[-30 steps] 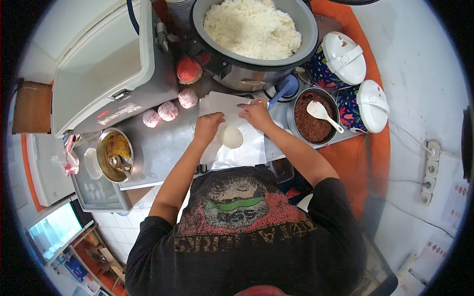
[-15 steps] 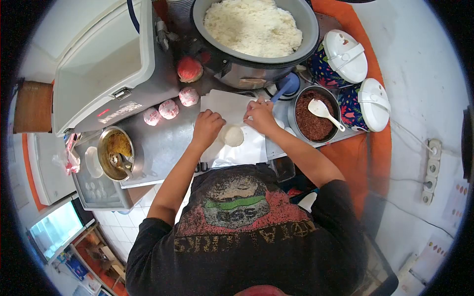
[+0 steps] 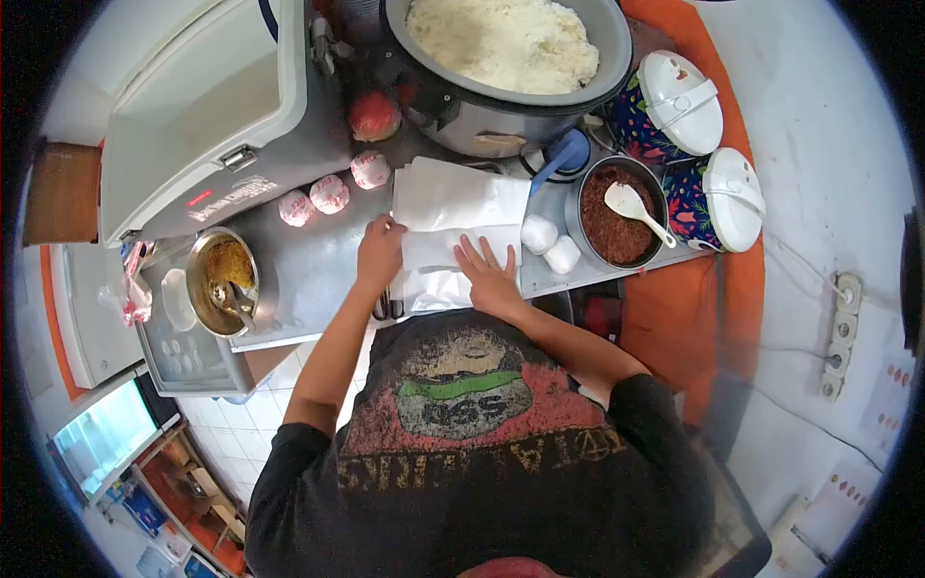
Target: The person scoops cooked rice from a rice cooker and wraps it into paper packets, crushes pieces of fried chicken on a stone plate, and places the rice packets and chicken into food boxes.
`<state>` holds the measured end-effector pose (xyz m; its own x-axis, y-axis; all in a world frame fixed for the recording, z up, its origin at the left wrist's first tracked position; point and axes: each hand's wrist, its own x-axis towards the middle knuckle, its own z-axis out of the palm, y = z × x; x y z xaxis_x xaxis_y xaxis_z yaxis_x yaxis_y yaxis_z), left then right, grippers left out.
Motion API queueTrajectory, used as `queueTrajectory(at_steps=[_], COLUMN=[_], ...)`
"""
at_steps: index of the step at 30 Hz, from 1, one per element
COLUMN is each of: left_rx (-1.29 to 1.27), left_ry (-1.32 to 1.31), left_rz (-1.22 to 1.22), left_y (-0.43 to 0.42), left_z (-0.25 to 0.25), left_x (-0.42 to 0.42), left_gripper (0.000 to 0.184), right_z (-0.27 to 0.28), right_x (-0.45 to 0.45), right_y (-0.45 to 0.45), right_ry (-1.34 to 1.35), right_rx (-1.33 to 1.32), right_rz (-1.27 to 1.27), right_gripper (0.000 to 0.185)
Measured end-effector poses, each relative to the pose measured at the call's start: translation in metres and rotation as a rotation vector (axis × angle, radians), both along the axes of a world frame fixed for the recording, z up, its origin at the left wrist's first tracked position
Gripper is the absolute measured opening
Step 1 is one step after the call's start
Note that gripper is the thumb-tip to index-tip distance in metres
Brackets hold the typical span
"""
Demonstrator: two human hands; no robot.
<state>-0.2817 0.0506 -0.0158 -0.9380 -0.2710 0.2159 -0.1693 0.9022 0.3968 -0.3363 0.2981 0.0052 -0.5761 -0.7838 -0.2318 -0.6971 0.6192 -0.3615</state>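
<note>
In front of me lies a stack of white wrapping paper [image 3: 458, 197], its lower part folded over. My left hand [image 3: 382, 252] is at the left edge of the paper, fingers closed on it. With fingers spread, my right hand [image 3: 489, 279] lies flat on the folded part. The round rice patty is out of sight, apparently under this fold. Two white wrapped lumps [image 3: 551, 243] rest just right of the paper, next to a pot of dark brown filling [image 3: 617, 217] with a white spoon [image 3: 636, 214] across it.
A large cooker of white rice [image 3: 501, 48] stands at the back, a blue-handled tool [image 3: 562, 159] beside it. Several red-and-white wrapped balls [image 3: 330, 194] sit by a grey cooler box [image 3: 207, 164]. Left is a steel bowl of yellow food [image 3: 227, 275]; right are two patterned lidded containers [image 3: 730, 197].
The paper has been folded over the rice patty, hiding it. My right hand has come down from the paper's top edge and flattened. My left hand has shifted slightly left.
</note>
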Motion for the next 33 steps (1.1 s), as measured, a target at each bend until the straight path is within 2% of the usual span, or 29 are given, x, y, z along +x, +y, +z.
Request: queueTrajectory(at_steps=[2, 3, 4, 6, 7, 9, 10, 11, 12, 14, 15, 16, 18, 19, 20, 22, 23, 24, 26, 27, 28, 30, 31, 32, 33], left_rx=[0.369, 0.496, 0.497, 0.735, 0.736, 0.618, 0.647, 0.616, 0.617, 0.945, 1.06, 1.062, 1.861, 2.054, 2.058, 2.082, 1.891, 1.892, 0.175, 0.06, 0.059, -0.08, 0.109, 0.106, 0.213], left_ry=[0.017, -0.205, -0.204, -0.222, -0.226, -0.47, -0.572, -0.415, -0.421, -0.907, -0.809, -0.811, -0.633, -0.567, -0.565, -0.318, -0.314, -0.313, 0.066, -0.088, -0.088, -0.158, -0.242, -0.239, -0.351], left_rz=[-0.042, 0.027, 0.028, 0.157, 0.158, 0.265, 0.253, 0.068, 0.069, -0.037, -0.02, -0.017, 0.258, 0.385, 0.388, 0.398, 0.268, 0.265, -0.407, -0.417, -0.413, -0.559, -0.573, -0.575, -0.493], left_y=[-0.015, -0.016, -0.014, -0.008, 0.001, 0.035, 0.038, 0.044, 0.046, 0.047, 0.051, 0.049, 0.048, 0.051, 0.055, 0.059, 0.057, 0.057, 0.065, 0.07, 0.066, 0.055, 0.05, 0.045, 0.042], left_z=[-0.014, -0.007, -0.014, -0.018, -0.02, 0.021, 0.0, -0.03, -0.027, -0.017, 0.005, 0.013, 0.019, 0.02, 0.023, 0.03, 0.042, 0.062, 0.097, 0.097, 0.087, 0.044, 0.024, 0.025, 0.024], left_x=[-0.004, -0.004, -0.004, -0.006, 0.003, 0.023, 0.038, 0.059, 0.062, 0.066, 0.061, 0.058, 0.049, 0.044, 0.041, 0.034, 0.032, 0.025, 0.01, 0.003, -0.002, -0.016, -0.02, -0.023, -0.024], left_gripper=[0.016, 0.016, 0.016, 0.028, 0.028, 0.05, 0.068, 0.059, 0.059, 0.049, 0.036, 0.036, 0.033, 0.033, 0.033, 0.037, 0.027, 0.027, 0.025, 0.029, 0.029, 0.024, 0.018, 0.018, 0.016], right_z=[-0.001, 0.0, 0.001, 0.001, 0.001, 0.001, 0.0, -0.001, -0.002, -0.004, -0.003, -0.002, 0.004, 0.006, 0.001, -0.013, -0.013, -0.012, -0.01, -0.008, -0.005, 0.002, -0.002, -0.004, -0.006], right_x=[0.0, -0.002, -0.003, -0.007, -0.007, -0.01, -0.012, -0.013, -0.013, -0.012, -0.011, -0.01, -0.008, -0.008, -0.007, -0.009, -0.013, -0.018, -0.026, -0.033, -0.04, -0.056, -0.066, -0.072, -0.078], right_y=[0.005, 0.007, 0.009, 0.013, 0.015, 0.02, 0.021, 0.022, 0.023, 0.022, 0.022, 0.022, 0.02, 0.019, 0.019, 0.017, 0.015, 0.012, 0.008, 0.004, 0.001, -0.008, -0.009, -0.007, -0.004], right_ry=[0.004, 0.012, 0.018, 0.004, -0.012, -0.015, -0.018, -0.021, -0.021, -0.024, -0.037, -0.048, -0.037, -0.023, -0.024, 0.145, 0.147, 0.138, 0.122, 0.055, -0.008, 0.034, -0.03, -0.1, -0.1], right_rx=[-0.016, -0.025, -0.034, -0.048, -0.063, -0.073, -0.083, -0.083, -0.117, -0.152, -0.164, -0.176, -0.213, -0.252, -0.25, -0.136, -0.136, -0.17, -0.2, -0.195, -0.192, -0.235, -0.264, -0.288, -0.288], right_rz=[-0.007, 0.004, 0.013, 0.016, 0.017, 0.027, 0.033, 0.031, 0.028, 0.025, 0.012, -0.001, -0.008, -0.016, -0.012, 0.012, 0.011, -0.002, -0.016, -0.024, -0.03, -0.015, 0.041, 0.095, 0.094], right_gripper=[0.078, 0.077, 0.075, 0.073, 0.071, 0.067, 0.064, 0.064, 0.061, 0.058, 0.058, 0.058, 0.057, 0.056, 0.056, 0.047, 0.047, 0.038, 0.031, 0.025, 0.021, 0.02, 0.019, 0.019, 0.019])
